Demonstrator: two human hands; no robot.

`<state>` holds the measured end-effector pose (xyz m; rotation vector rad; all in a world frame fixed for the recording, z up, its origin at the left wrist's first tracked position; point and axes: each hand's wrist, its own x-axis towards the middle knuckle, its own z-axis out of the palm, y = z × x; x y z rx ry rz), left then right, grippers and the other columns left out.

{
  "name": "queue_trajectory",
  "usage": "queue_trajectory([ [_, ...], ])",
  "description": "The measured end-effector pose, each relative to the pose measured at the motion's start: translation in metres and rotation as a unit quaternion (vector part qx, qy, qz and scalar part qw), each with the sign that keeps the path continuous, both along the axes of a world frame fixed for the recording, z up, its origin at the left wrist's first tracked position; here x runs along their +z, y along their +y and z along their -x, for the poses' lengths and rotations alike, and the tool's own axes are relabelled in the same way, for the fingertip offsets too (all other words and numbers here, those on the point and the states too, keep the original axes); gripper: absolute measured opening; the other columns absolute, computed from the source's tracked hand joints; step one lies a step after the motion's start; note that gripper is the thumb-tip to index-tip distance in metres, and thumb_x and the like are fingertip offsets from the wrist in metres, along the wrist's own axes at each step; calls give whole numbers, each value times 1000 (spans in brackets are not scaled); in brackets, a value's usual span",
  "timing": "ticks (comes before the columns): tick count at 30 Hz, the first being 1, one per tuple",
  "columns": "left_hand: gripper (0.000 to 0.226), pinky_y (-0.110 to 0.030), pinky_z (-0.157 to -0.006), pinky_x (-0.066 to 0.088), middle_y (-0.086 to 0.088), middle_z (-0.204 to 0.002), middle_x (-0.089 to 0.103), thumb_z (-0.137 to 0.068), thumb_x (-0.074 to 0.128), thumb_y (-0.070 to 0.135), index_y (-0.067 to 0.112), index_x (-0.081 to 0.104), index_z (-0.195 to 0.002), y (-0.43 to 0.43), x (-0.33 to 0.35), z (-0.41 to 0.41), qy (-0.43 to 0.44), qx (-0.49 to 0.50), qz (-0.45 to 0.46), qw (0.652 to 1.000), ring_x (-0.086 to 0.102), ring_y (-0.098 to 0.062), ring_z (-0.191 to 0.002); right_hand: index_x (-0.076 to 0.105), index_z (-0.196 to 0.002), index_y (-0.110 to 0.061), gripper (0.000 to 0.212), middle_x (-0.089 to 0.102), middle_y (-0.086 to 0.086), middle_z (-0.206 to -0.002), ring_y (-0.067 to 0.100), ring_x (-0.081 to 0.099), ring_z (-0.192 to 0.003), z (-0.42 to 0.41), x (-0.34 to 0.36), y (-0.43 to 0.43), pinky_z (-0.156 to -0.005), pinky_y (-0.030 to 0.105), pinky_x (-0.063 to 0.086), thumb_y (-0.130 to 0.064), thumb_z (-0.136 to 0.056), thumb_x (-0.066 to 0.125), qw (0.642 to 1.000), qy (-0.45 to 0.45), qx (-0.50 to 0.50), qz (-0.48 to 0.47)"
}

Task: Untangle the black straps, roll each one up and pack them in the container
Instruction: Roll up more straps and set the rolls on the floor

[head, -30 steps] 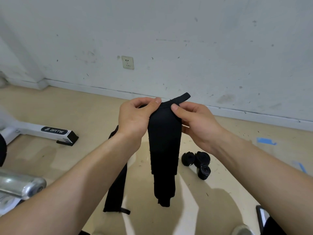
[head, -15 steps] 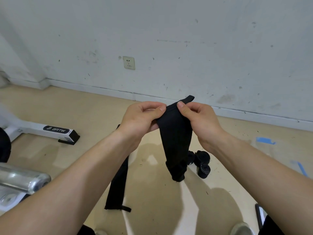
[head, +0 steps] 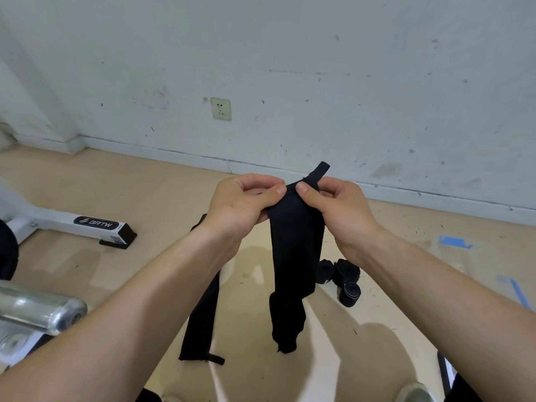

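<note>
Both hands meet at the centre of the frame, and each grip is closed on the top edge of the black strap [head: 293, 256]. My left hand [head: 240, 207] pinches the left corner between thumb and forefinger, and my right hand [head: 339, 213] pinches the right corner the same way. The strap hangs straight down from them above the floor [head: 145, 184], its lower end bunched and a little twisted.

I judge this to be the start of a roll. To do it well I would turn the top edge over tight and square. The thin loop tab [head: 319, 172] that pokes up past my right thumb should be tucked in or left clear. Then I would wind with both thumbs and let the hanging weight supply tension. The twist at the bottom wants shaking out first, or the roll may come out coned.

The strap is a wide, flat, matte woven band, limp, with a faintly fuzzy face. A second black length [head: 200, 320] drops from behind my left wrist toward lower centre and ends in a thin cross-tab. I cannot tell whether it is held or part of the same piece. A small cluster of rolled straps [head: 339, 274] sits on the floor right of centre, stubby cylinders touching one another. No container is in view.
</note>
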<state>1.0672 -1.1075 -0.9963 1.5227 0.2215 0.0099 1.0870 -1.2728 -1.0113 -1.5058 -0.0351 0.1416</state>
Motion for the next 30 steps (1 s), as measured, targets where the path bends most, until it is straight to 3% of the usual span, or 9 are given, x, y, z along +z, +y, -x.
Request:
queue_trajectory([
  [3, 5, -28, -75, 59, 2, -82, 77, -91, 77, 21, 17, 78, -95, 5, -1, 0, -46, 11, -141, 989, 73, -15, -81, 74, -101, -8, 17, 79, 6, -92, 17, 76, -86, 0, -2, 1, -74, 23, 57, -22, -92, 74, 1000, 11, -14, 5],
  [6, 12, -29, -68, 52, 4, -78, 69, -88, 78, 35, 26, 70, -91, 8, 0, 2, -68, 45, -317, 945, 64, -13, -70, 75, -98, -8, 17, 79, 5, -88, 17, 76, -81, 0, -3, 1, -70, 23, 57, -23, -90, 77, 999, 23, -37, 14],
  [9, 14, -36, -62, 55, 6, -77, 64, -91, 71, 33, 26, 59, -88, 3, 5, 8, -88, 38, -377, 921, 62, -16, -61, 75, -94, -6, 19, 78, 3, -79, 14, 74, -70, 0, -2, 0, -58, 20, 53, -23, -88, 79, 998, 37, -48, 21],
  [13, 15, -47, -69, 57, 5, -80, 64, -89, 65, 39, 31, 53, -94, -2, 9, 14, -97, -21, -449, 888, 62, -19, -67, 73, -92, 0, 22, 75, 4, -72, 14, 72, -62, 1, -2, -1, -52, 20, 51, -21, -88, 79, 997, 44, -55, 21],
  [18, 26, -43, -73, 57, 7, -95, 63, -80, 63, 44, 35, 56, -104, 5, 18, 22, -96, -137, -408, 897, 62, -17, -80, 70, -95, 7, 32, 70, 6, -71, 15, 66, -59, -3, -3, -6, -53, 23, 52, -22, -86, 81, 995, 44, -83, 44],
  [21, 30, -39, -75, 60, 5, -102, 65, -73, 58, 28, 33, 69, -100, 16, 19, 19, -56, -164, -298, 939, 66, -19, -84, 69, -96, 7, 35, 68, 7, -74, 15, 64, -61, -7, -4, -10, -56, 24, 51, -24, -85, 82, 993, 44, -90, 58],
  [25, 36, -38, -80, 62, -1, -104, 69, -91, 52, -6, 20, 75, -103, 26, 21, 14, -54, -181, -245, 951, 71, -20, -89, 70, -92, 6, 31, 68, 3, -71, 12, 65, -59, -7, -4, -10, -52, 19, 50, -22, -86, 81, 994, 47, -82, 54],
  [30, 46, -34, -85, 63, -6, -112, 75, -83, 46, -3, 16, 74, -115, 38, 24, 12, -36, -226, -202, 952, 75, -21, -95, 71, -84, -1, 24, 67, 0, -67, 11, 64, -59, -7, -3, -11, -54, 21, 49, -22, -86, 81, 994, 48, -83, 55],
])
